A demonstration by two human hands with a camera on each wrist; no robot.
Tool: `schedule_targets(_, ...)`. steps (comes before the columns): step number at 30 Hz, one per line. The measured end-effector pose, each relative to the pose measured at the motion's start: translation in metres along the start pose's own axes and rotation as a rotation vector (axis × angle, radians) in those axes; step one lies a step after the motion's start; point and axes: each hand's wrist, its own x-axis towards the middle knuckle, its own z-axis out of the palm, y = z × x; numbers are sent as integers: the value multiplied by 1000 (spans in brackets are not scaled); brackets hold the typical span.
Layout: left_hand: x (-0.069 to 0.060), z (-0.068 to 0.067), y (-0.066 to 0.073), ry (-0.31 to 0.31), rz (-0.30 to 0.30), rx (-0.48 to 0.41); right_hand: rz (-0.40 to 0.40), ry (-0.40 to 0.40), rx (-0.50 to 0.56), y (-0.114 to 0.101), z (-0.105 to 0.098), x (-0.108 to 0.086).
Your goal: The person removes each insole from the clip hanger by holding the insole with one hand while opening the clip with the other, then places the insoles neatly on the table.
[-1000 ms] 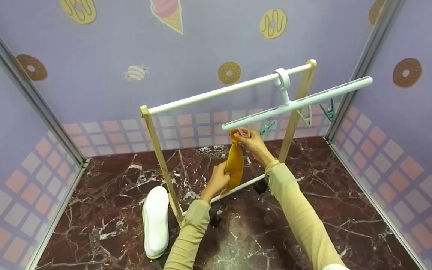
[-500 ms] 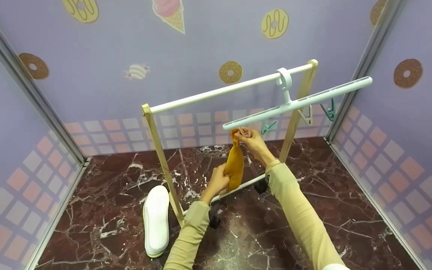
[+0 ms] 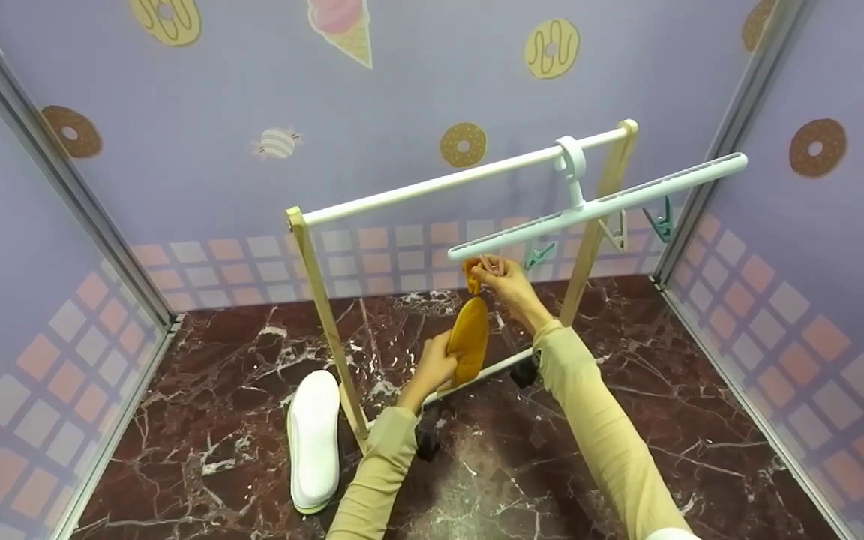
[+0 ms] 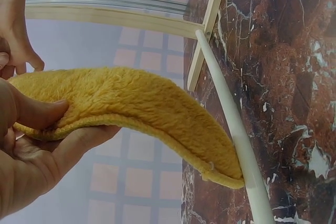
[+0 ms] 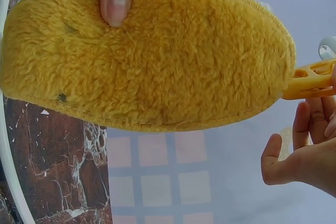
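A fuzzy yellow insole [image 3: 471, 341] stands on its long axis in front of the rack. My left hand [image 3: 434, 365] pinches it, thumb on the fleece face [image 4: 121, 95] and fingers behind. Above it, my right hand [image 3: 511, 289] pinches a yellow-orange clothes clip [image 3: 472, 281] under the hanger's left end. The insole's rounded tip lies right at the clip's lower end in the right wrist view; whether the clip bites on it I cannot tell. A pale pink clip [image 3: 492, 265] shows beside the right fingers. The white hanger [image 3: 597, 208] hangs from the rack bar [image 3: 432, 184].
Green clips [image 3: 539, 256] and a whitish clip [image 3: 616, 231] dangle farther right on the hanger. A white insole [image 3: 315, 442] lies on the dark marble floor [image 3: 214, 420], left of the rack's wooden post [image 3: 325, 315]. The lower rail [image 3: 507, 363] runs behind the yellow insole. Purple panels [image 3: 372, 112] enclose the space.
The yellow insole's tip, earlier overlapped by the yellow-orange clip, now shows whole just below it. The right hand stays at the clip; the view shifts slightly.
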Motion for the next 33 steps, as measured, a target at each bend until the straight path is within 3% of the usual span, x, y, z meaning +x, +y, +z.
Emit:
schedule_targets(13,-5,-4,0,17,6,-13,-40,-58,19,2,-1,1)
schedule_targets(22,-8,-7,-1,32,-5,-12,24,27,-50,1,0,1)
schedule_targets(33,-13,-12,0,90,-9,-13,4,59,-51,3,-1,2)
